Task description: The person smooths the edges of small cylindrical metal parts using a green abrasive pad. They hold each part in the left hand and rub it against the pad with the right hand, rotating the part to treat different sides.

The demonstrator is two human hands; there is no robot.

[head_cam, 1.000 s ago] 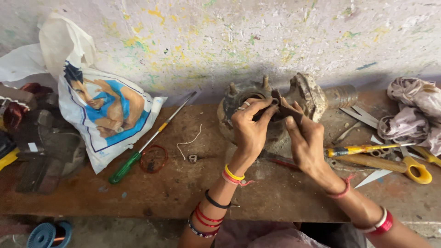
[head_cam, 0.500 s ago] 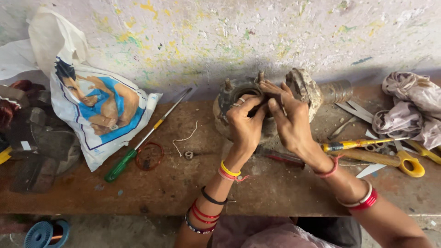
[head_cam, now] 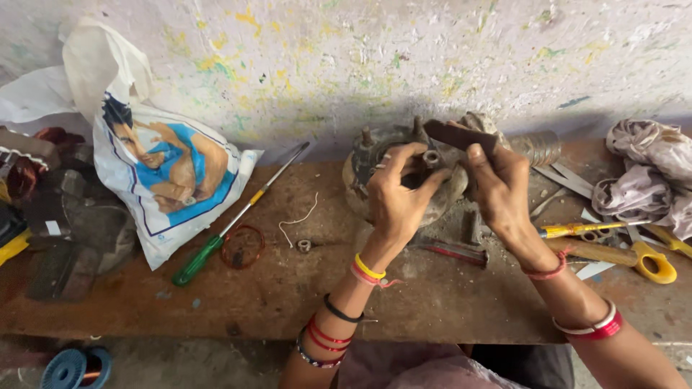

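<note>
My left hand curls over the round, rusty motor housing in the upper middle of the frame, fingers closed around its rim and central opening so it cannot roll on the surface. My right hand pinches a flat dark brown strip between thumb and fingers, its far end lying over the top of the housing. To do this well, I judge that I should keep the left grip firm and low, steadying the body against the wall side, while the right grip stays light enough to guide the strip without bending it. I cannot tell whether the strip's tip is already seated inside.

Just below my hands lies a red-handled tool. To the right sit a yellow-handled screwdriver, scissors with yellow loops and bunched rags. Left of centre lie a green-handled screwdriver, a coil of copper wire, a bit of white string and a printed white bag.
</note>
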